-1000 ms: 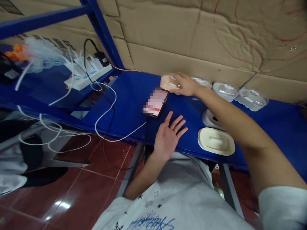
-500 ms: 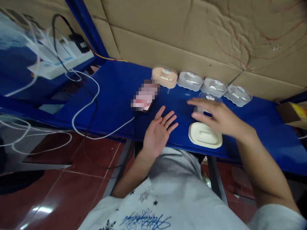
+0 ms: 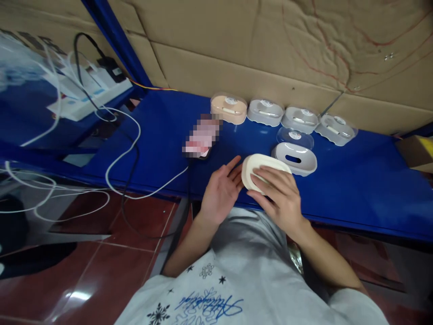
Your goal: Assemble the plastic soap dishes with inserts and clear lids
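Note:
My right hand is closed over a cream oval soap-dish piece and holds it at the front edge of the blue table. My left hand rests palm up beside it, fingers spread, fingertips touching the piece's left end. Just behind sits a white oval dish base with a slot, and a clear lid lies behind that.
Along the cardboard wall stand a beige lidded dish and three white lidded ones. A phone on a white cable lies left of my hands. A power strip with tangled cords sits far left. The floor is red tile.
My right hand drew back from the beige dish at the wall, came down on the cream piece and slid it left against my left fingertips. The left hand stayed put.

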A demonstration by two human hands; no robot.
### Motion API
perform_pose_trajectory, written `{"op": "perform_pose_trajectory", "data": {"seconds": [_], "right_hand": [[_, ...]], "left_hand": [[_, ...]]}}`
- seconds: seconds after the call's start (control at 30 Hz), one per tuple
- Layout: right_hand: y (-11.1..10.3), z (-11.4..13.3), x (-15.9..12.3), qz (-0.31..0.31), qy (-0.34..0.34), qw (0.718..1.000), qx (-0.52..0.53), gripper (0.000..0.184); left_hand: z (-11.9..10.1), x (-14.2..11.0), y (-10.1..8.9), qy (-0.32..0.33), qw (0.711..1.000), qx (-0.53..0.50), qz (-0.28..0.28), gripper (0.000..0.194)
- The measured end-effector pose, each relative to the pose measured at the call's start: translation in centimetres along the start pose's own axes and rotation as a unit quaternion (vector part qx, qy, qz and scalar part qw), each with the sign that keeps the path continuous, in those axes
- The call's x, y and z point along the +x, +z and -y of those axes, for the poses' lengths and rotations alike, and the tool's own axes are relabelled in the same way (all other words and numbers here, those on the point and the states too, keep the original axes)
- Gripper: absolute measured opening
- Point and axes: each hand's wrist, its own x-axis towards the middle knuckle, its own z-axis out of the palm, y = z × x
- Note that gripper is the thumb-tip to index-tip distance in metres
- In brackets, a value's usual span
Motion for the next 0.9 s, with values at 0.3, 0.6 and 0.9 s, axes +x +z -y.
{"op": "perform_pose_trajectory", "data": {"seconds": [0.3,0.6,0.9], "right_hand": [[-3.6,-5.6,1.6,0.054,0.052,0.995,-0.066,0.067],[-3.5,-6.8,0.0,0.094,0.089,0.979,-0.155,0.039],[-1.3,-1.0,3.1,-0.020,0.125,0.989,-0.072,0.040]], "left_hand": [[-0.4,0.5,-0.2,0.018,0.997,-0.077,0.005,0.050],[-0.5,0.3,0.1,0.012,0.996,-0.087,-0.021,0.043],[0.0,0.4,0.0,0.029,0.999,-0.032,0.015,0.048]]}}
